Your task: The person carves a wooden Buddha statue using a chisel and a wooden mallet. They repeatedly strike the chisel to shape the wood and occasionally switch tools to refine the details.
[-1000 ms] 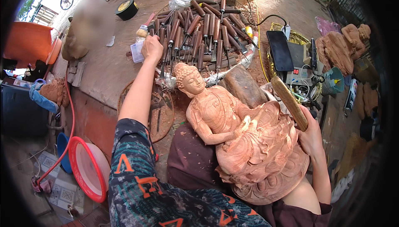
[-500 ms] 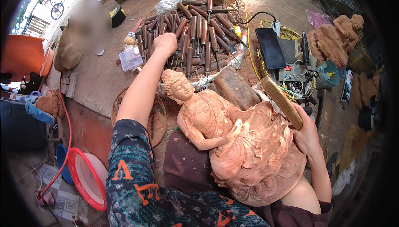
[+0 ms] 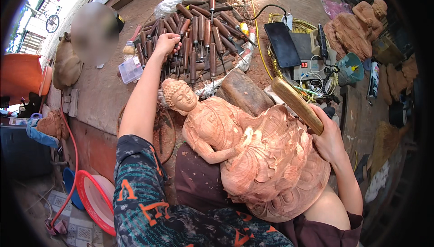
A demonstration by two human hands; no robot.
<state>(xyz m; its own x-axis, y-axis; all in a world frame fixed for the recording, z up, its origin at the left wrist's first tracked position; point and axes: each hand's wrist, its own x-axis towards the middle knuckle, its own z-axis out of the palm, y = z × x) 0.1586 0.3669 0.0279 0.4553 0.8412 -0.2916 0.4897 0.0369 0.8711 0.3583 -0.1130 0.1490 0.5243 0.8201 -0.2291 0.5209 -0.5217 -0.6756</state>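
Note:
A carved wooden seated figure (image 3: pixel 221 127) with curled hair lies tilted across my lap, its head to the left and its broad base to the right. My right hand (image 3: pixel 329 136) grips the lower end of a worn wooden mallet (image 3: pixel 296 104), a flat, bat-like piece held above the figure's base. At the end of my outstretched arm, my left hand (image 3: pixel 166 45) is among a heap of carving chisels (image 3: pixel 197 30) with brown wooden handles. Its fingers are curled closed at the heap's left side; what they hold, if anything, is too small to make out.
A dark wood block (image 3: pixel 246 92) lies behind the figure. To the right are a phone (image 3: pixel 282 44), a control box (image 3: pixel 304 68), a teal cup (image 3: pixel 350 69) and another carving (image 3: pixel 352 27). A paintbrush (image 3: pixel 129 45) and clear plastic case (image 3: pixel 130 69) lie left of the chisels.
My left hand has drawn slightly down and turned, with its fingertips now showing on the right side. The whole view has shifted a little; the mallet stays in my right hand.

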